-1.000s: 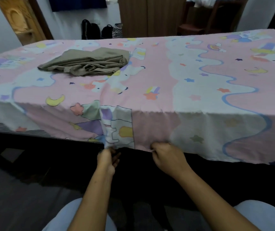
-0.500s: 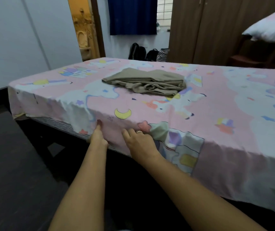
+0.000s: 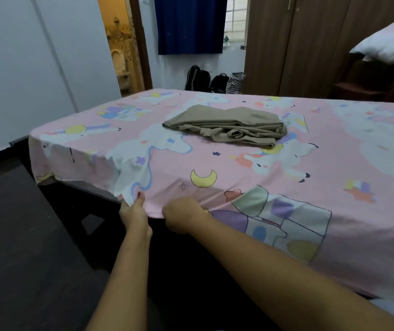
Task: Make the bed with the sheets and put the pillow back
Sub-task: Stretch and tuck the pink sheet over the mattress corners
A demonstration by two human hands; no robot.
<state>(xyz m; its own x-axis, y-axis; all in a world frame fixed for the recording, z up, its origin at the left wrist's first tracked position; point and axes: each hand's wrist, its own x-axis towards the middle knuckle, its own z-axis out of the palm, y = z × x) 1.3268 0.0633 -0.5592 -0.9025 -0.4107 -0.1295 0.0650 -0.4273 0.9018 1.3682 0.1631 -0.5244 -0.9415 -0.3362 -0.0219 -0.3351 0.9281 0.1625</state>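
— Which step is in hand?

— Tucking, I would say. At lower centre the left hand pinches the hem of the sheet. Its thumb lies on top and its fingers go under the edge, out of sight. Just beside it the right hand is a fist, its fingers curled into the same hem.

— So both grip the sheet?

— Yes, on the near side of the bed, not far from its left corner.

— And the next move?

— Probably to draw the hem taut and push it under the mattress. The mattress's striped side shows bare just left of the hands. The sheet puckers and hangs loose toward that corner, so the tuck likely has to run that way.

— What stands in the way?

— A folded tan cloth lies on the sheet at mid frame, well apart from the hands. It may be a second sheet, but I cannot tell. A hard pull could drag it.

— Where is the pillow?

— The pillow is at upper right, on a dark chair beyond the bed, so it is not yet put back.

— Anything further off?

— Bags sit on the floor at top centre, beside a wardrobe.
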